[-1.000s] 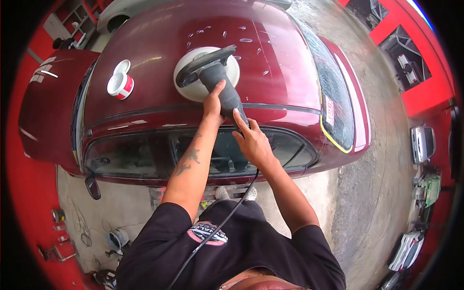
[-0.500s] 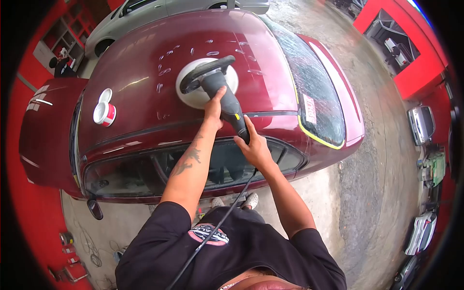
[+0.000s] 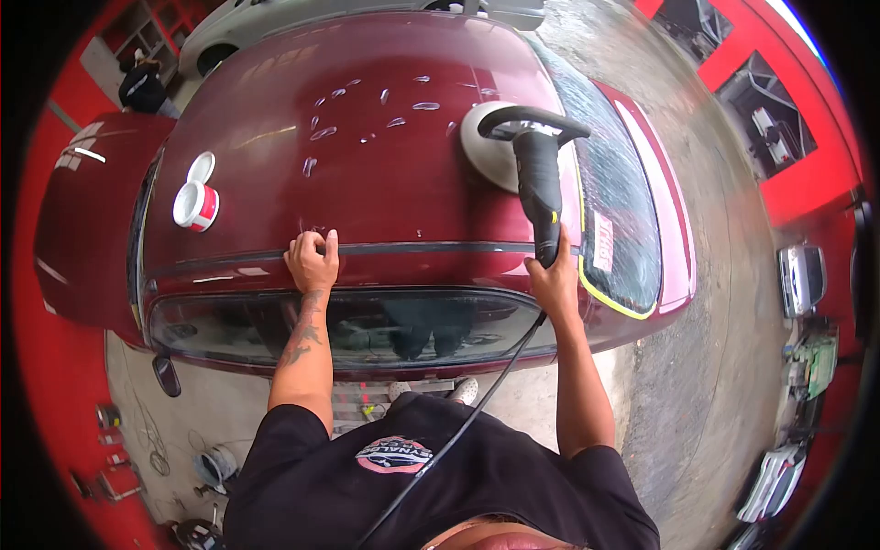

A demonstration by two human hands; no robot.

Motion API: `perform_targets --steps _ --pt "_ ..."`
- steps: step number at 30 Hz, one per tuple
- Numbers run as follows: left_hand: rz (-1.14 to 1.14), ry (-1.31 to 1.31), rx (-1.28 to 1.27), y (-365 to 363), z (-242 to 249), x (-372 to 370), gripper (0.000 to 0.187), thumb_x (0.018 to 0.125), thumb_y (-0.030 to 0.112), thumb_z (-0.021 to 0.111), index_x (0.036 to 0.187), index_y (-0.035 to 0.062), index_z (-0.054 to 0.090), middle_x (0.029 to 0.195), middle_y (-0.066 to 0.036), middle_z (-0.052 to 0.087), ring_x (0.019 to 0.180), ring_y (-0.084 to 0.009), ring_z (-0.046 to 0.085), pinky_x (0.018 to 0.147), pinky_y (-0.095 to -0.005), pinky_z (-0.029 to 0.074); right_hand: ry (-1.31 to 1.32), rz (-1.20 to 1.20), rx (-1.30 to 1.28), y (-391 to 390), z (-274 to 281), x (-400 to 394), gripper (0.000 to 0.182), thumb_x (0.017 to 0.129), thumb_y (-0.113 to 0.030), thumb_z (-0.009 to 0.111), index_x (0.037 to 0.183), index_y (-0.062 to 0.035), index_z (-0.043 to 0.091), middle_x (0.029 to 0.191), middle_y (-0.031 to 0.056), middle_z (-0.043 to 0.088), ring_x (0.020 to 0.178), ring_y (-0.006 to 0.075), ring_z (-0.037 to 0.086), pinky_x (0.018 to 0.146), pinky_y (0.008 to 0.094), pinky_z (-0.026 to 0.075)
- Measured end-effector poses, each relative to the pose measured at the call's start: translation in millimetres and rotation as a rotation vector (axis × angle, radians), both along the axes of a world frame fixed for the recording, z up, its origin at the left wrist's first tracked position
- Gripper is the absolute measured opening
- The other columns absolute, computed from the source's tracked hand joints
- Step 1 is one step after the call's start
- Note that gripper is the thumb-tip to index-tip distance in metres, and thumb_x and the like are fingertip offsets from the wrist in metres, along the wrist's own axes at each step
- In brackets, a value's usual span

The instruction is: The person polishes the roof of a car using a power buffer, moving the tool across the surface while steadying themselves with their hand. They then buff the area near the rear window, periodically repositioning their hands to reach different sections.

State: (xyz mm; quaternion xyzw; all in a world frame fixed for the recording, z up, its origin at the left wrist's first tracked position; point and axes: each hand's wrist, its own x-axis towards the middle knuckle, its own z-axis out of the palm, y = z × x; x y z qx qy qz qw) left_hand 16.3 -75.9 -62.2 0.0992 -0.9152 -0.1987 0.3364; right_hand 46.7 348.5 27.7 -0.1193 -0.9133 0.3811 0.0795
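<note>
My right hand is wrapped round the rear of a black rotary polisher. The polisher's white pad is on the maroon car roof, close to the yellow-taped glass. My left hand rests at the roof's near edge, over the dark trim strip. Its fingers are loosely bent with the thumb apart, and no object shows in it. White streaks of compound dot the roof's middle. An opened white-and-red tub stands on the roof at left, its lid beside it.
A black power cord runs from the polisher down across my shirt. Yellow tape edges the wet-looking glass. A side mirror sticks out at lower left. Another person is at upper left, near a silver car.
The polisher has moved right across the roof, now in my right hand alone. My left hand has left its body and come down to the roof edge at left.
</note>
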Motion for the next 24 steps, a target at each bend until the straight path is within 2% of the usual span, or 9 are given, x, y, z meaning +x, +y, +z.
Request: perform_targets --steps 1,3,6,9,12,15,16,22,24 --pt "0.0 -0.014 -0.001 -1.8 0.1 0.7 0.034 0.094 0.039 0.073 0.077 0.0148 0.056 0.08 -0.002 0.06 0.084 -0.0295 0.06 0.079 -0.0459 0.043 -0.063 0.016 -0.123 -4.6 3.6 -10.8 0.095 0.084 -0.015 0.071 0.166 -0.011 0.022 0.084 0.0219 0.07 0.067 0.0328 0.07 0.066 0.0451 0.055" --pt "0.011 -0.014 -0.003 -1.4 -1.4 -0.2 0.035 0.094 0.039 0.072 0.077 0.0141 0.056 0.079 -0.002 0.06 0.082 -0.0291 0.06 0.077 -0.0459 0.043 0.008 0.102 -0.033 -15.4 1.2 -33.7 0.095 0.084 -0.012 0.07 0.166 -0.0127 0.022 0.082 0.0199 0.069 0.065 0.0311 0.07 0.064 0.0451 0.056" --pt "0.016 0.0 -0.02 -2.7 -4.2 -0.8 0.036 0.094 0.039 0.072 0.075 0.0138 0.055 0.077 -0.001 0.059 0.08 -0.0288 0.059 0.075 -0.0457 0.042 -0.013 0.241 -0.045 -44.4 -0.1 -61.3 0.093 0.084 -0.011 0.069 0.165 -0.0134 0.023 0.083 0.0222 0.07 0.067 0.0328 0.071 0.065 0.0456 0.056" --pt "0.002 -0.002 -0.003 -1.3 0.1 1.1 0.035 0.095 0.036 0.072 0.076 0.012 0.056 0.075 -0.003 0.059 0.078 -0.0294 0.06 0.075 -0.0451 0.043 0.006 0.368 -0.06 -93.5 18.9 -74.2 0.098 0.08 -0.006 0.07 0.164 -0.0152 0.021 0.093 0.0338 0.069 0.092 0.0538 0.07 0.077 0.0546 0.052" --pt "0.012 0.005 0.001 -3.1 -4.6 1.6 0.035 0.094 0.036 0.073 0.074 0.0131 0.056 0.073 -0.002 0.059 0.077 -0.0287 0.059 0.075 -0.0448 0.042 -0.062 0.452 -0.1 -121.3 26.0 -82.3 0.097 0.079 -0.009 0.074 0.163 -0.0149 0.026 0.091 0.0312 0.07 0.093 0.0515 0.071 0.077 0.0535 0.052" --pt "0.016 0.013 0.001 -3.1 -6.9 0.3 0.035 0.093 0.036 0.073 0.073 0.0137 0.056 0.074 -0.001 0.059 0.078 -0.0285 0.059 0.075 -0.045 0.042 -0.078 0.508 -0.169 -132.0 32.2 -83.3 0.091 0.083 -0.012 0.075 0.162 -0.0158 0.031 0.091 0.0297 0.067 0.09 0.0482 0.07 0.084 0.0463 0.054" --pt "0.012 0.019 -0.003 -3.4 -6.7 0.3 0.034 0.093 0.036 0.073 0.073 0.0136 0.056 0.074 -0.001 0.059 0.078 -0.0286 0.059 0.075 -0.0451 0.042 -0.098 0.507 -0.175 -134.1 32.3 -84.2 0.092 0.083 -0.016 0.079 0.162 -0.0154 0.032 0.093 0.0273 0.068 0.091 0.0456 0.071 0.086 0.0452 0.054" --pt "0.009 -0.004 -0.04 -5.4 -6.1 -0.5 0.032 0.096 0.034 0.07 0.076 0.0126 0.057 0.076 -0.003 0.06 0.08 -0.0294 0.06 0.075 -0.0456 0.042 -0.025 0.409 -0.135 -106.0 31.1 -96.7 0.089 0.081 -0.019 0.082 0.159 -0.0138 0.038 0.093 0.0256 0.069 0.093 0.0448 0.071 0.087 0.0488 0.053" --pt "0.005 -0.027 -0.059 -5.1 -5.1 1.1 0.031 0.099 0.033 0.066 0.078 0.0119 0.058 0.079 -0.004 0.061 0.082 -0.03 0.06 0.075 -0.0461 0.043 -0.039 0.338 -0.087 -81.9 28.4 -107.3 0.085 0.08 -0.014 0.079 0.156 -0.0134 0.041 0.086 0.0202 0.069 0.074 0.0325 0.073 0.07 0.044 0.057"
